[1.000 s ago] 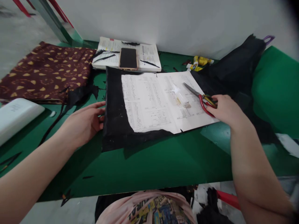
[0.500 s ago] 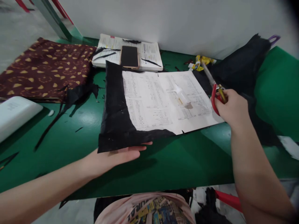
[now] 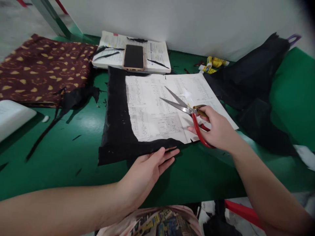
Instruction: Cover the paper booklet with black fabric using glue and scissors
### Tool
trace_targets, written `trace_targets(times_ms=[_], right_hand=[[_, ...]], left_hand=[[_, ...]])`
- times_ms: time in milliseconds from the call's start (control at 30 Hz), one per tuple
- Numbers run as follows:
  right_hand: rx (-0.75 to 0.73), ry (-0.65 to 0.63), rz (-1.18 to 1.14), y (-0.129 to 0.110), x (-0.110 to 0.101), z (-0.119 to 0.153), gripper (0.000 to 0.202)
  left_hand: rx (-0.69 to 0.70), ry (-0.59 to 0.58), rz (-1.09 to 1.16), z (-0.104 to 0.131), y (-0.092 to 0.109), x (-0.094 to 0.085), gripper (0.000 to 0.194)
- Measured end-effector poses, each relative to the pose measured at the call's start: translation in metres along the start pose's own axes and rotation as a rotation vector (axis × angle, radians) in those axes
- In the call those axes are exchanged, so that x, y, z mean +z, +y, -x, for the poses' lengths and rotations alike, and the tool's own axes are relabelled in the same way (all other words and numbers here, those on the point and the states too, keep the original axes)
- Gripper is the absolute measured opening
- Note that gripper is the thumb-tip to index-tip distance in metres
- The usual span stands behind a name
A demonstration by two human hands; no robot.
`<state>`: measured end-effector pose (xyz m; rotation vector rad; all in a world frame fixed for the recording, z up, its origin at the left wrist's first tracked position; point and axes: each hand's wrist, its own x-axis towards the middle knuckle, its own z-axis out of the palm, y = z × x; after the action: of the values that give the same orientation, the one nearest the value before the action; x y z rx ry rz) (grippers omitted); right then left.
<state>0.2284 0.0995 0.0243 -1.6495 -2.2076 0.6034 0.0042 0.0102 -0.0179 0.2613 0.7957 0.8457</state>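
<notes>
Printed white paper (image 3: 152,114) lies over black material (image 3: 118,124) that borders its left side and part of its front edge. My right hand (image 3: 219,129) is closed on the red-handled scissors (image 3: 192,111), whose blades are parted above the paper and point to the upper left. My left hand (image 3: 150,167) is at the front edge of the black material, thumb on top and fingers underneath, gripping the edge. A small white bottle on the paper is mostly hidden behind the scissors and my right hand.
A phone (image 3: 134,57) rests on an open book (image 3: 157,52) at the back. Patterned maroon cloth (image 3: 46,70) and a white case (image 3: 14,118) are left. Yellow glue tubes (image 3: 216,62) and black fabric (image 3: 251,78) lie right, on the green table (image 3: 61,164).
My right hand has brought the scissors left over the paper, and their blades have opened. My left hand has moved right along the front edge and taken hold of it.
</notes>
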Motion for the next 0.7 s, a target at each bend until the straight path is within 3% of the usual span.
trace_targets(times_ms=[100, 233, 467, 700], right_hand=[[-0.101, -0.041, 0.074, 0.0, -0.008, 0.001, 0.034], [-0.178, -0.137, 0.115, 0.013, -0.014, 0.0, 0.03], [-0.14, -0.351, 0.12, 0.024, -0.016, 0.003, 0.032], [-0.202, -0.342, 0.18, 0.024, -0.013, 0.005, 0.028]], left_hand=[[-0.007, 0.029, 0.01, 0.001, 0.001, -0.001, 0.021], [-0.018, 0.066, -0.011, 0.006, 0.005, -0.004, 0.025], [-0.011, 0.11, -0.008, 0.007, 0.007, -0.008, 0.018], [-0.053, 0.089, 0.014, 0.006, 0.007, -0.011, 0.021]])
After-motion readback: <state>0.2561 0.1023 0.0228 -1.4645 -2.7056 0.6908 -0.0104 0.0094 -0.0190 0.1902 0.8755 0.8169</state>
